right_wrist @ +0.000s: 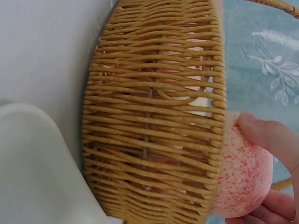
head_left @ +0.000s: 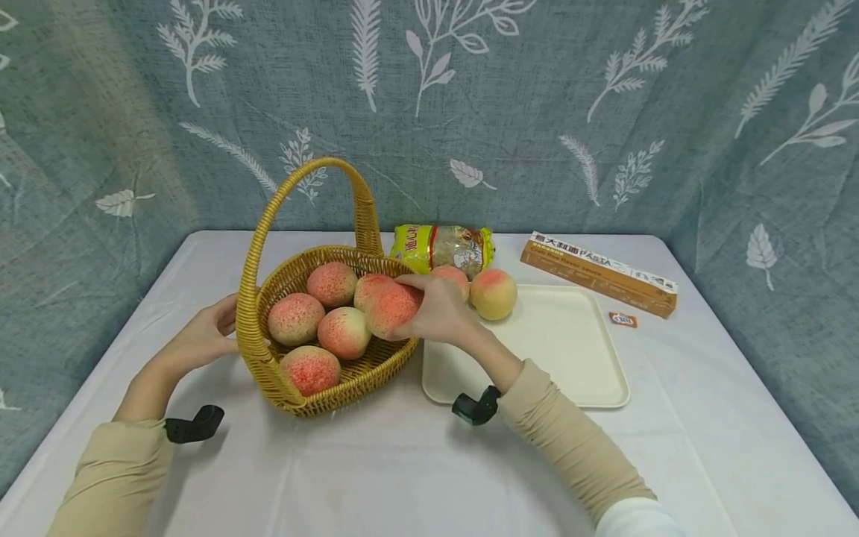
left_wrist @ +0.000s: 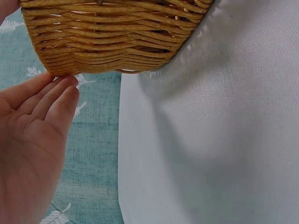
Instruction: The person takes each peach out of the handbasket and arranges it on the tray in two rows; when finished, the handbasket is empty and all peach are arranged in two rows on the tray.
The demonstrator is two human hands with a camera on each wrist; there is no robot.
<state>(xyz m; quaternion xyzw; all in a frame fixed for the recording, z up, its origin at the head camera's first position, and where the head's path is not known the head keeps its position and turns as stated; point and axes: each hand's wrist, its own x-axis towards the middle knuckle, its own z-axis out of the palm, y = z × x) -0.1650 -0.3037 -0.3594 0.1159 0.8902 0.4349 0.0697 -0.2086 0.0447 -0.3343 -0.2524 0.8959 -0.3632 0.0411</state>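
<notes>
A wicker basket with a tall arched handle stands left of centre, several peaches inside it. My left hand is at the basket's left end, with the thumb and straight fingers on different sides of the wicker. At the basket's right rim, my right hand holds a red-speckled peach between thumb and fingers. This peach overlaps another peach behind it in the head view. Beyond the right hand, two peaches sit at the back left of a cream tray, one partly hidden by the hand.
Behind the tray and basket lies a yellow-green plastic food packet. A long pasta box lies at the back right, with a small orange sachet in front of it. White cloth covers the table; a leaf-patterned curtain hangs behind.
</notes>
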